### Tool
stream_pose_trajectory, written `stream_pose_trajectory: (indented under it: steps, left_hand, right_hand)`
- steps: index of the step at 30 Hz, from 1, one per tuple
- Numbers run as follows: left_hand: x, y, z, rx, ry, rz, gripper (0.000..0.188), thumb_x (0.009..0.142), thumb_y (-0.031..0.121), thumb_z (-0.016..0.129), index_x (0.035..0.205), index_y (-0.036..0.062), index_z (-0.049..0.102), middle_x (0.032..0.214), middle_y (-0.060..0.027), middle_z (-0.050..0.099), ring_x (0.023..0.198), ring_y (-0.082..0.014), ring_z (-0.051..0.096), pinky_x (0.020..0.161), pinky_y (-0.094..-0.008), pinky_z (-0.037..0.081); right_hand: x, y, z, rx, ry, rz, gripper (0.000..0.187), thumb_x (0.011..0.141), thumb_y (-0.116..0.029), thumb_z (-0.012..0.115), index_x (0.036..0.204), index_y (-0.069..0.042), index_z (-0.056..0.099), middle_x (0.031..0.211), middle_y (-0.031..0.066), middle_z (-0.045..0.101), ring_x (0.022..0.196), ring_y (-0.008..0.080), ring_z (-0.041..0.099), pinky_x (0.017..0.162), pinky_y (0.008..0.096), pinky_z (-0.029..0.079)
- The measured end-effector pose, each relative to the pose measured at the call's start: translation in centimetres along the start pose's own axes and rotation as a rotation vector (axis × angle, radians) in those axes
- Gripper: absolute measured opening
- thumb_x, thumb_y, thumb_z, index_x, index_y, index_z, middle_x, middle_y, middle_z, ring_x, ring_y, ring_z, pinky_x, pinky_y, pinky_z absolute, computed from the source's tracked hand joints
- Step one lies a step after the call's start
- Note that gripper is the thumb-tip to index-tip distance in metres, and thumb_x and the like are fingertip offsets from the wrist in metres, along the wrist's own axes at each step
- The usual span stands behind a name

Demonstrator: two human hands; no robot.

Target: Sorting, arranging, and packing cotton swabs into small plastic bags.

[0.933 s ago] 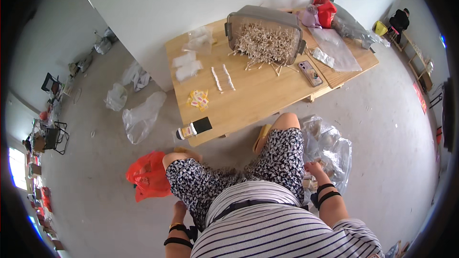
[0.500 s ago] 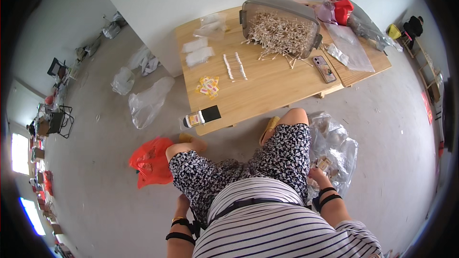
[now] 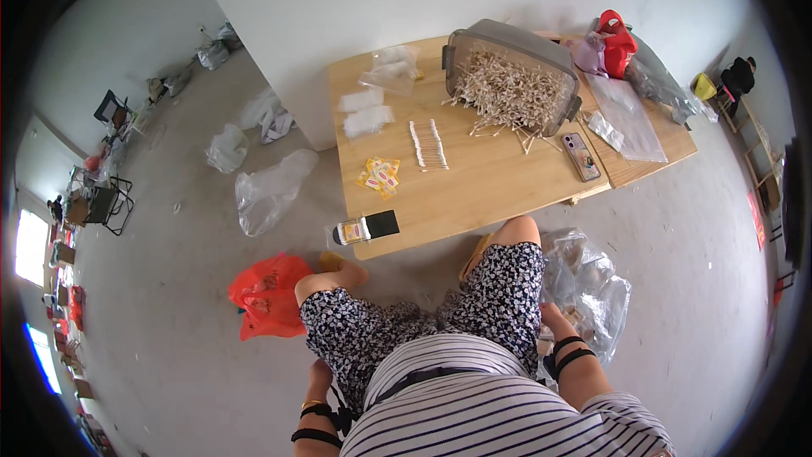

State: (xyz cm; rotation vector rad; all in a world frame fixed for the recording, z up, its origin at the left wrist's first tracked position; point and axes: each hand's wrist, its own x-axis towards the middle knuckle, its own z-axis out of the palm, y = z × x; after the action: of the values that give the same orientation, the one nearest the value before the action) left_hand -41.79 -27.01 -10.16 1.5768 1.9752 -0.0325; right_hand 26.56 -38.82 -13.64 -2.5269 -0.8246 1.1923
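Down by my right thigh, my right hand [image 3: 551,316] is at the edge of a clear plastic bag [image 3: 605,288] on the floor, which holds small packs; its fingers are mostly hidden. My left hand [image 3: 320,375] hangs low beside my left hip, its fingers also out of sight. On the wooden table [image 3: 482,190] before me lies a row of cotton swabs [image 3: 430,145]. Left of it are small yellow-and-white packets [image 3: 380,175]. A filled clear pack [image 3: 351,231] rests by a black rectangle [image 3: 384,223] at the near left corner.
A tipped grey bin [image 3: 499,38] spills loose cotton swabs [image 3: 512,89] across the table's back. A phone [image 3: 581,157] lies to its right, white bundles [image 3: 368,120] to its left. On the floor are a red plastic bag [image 3: 266,296] and a clear bag [image 3: 275,190].
The view has tilted, so the table sits lower in the picture. My right hand has shifted slightly inward against my thigh, and the packs beside it show less.
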Motion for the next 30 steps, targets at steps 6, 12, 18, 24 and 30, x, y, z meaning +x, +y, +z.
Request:
stream_pose_trajectory:
  steps: [6,12,18,24,30]
  left_hand:
    - [1.4,-2.8,1.6,-0.313,-0.001,0.046,0.023,0.09,0.014,0.05,0.096,0.0013,0.068,0.098,-0.0239,0.07,0.097,-0.0394,0.067,0.084,-0.0467,0.053]
    - [1.3,-0.4,-0.4,-0.273,0.006,-0.034,0.02,0.087,0.016,0.055,0.089,0.002,0.069,0.079,-0.018,0.072,0.076,-0.0312,0.072,0.073,-0.0403,0.056]
    - [1.2,1.1,-0.9,-0.346,0.008,-0.032,0.02,0.089,0.016,0.058,0.091,0.0004,0.07,0.076,-0.016,0.072,0.067,-0.0244,0.073,0.066,-0.0375,0.057]
    - [-0.3,2.8,-1.8,-0.398,-0.021,-0.073,0.023,0.092,0.02,0.06,0.097,-0.0009,0.069,0.077,-0.0154,0.073,0.066,-0.022,0.072,0.061,-0.0338,0.057]
    - [0.6,1.7,-0.2,-0.498,-0.061,-0.135,0.028,0.093,0.026,0.065,0.102,-0.0007,0.069,0.081,-0.0155,0.074,0.067,-0.0208,0.072,0.059,-0.032,0.056]
  right_hand:
    - [2.5,2.0,1.3,0.006,-0.002,-0.08,0.044,0.093,-0.043,0.054,0.103,-0.005,0.073,0.096,0.0255,0.07,0.096,0.0413,0.068,0.085,0.0458,0.052]
    - [2.0,4.2,1.5,-0.155,0.012,-0.131,0.043,0.095,-0.043,0.055,0.102,-0.006,0.075,0.089,0.0223,0.072,0.092,0.0377,0.07,0.081,0.0428,0.054]
    - [0.7,5.3,0.7,0.177,0.002,0.012,0.043,0.094,-0.041,0.058,0.098,-0.002,0.076,0.077,0.0114,0.074,0.074,0.0225,0.072,0.073,0.037,0.056]
    - [-1.8,2.5,-0.4,0.309,0.004,0.033,0.042,0.094,-0.036,0.059,0.085,0.001,0.076,0.077,0.0084,0.074,0.07,0.0196,0.071,0.071,0.0337,0.056]
    - [0.9,4.8,0.9,0.246,0.022,-0.016,0.042,0.094,-0.037,0.058,0.082,-0.001,0.076,0.073,0.0116,0.073,0.069,0.0216,0.071,0.069,0.0356,0.055]
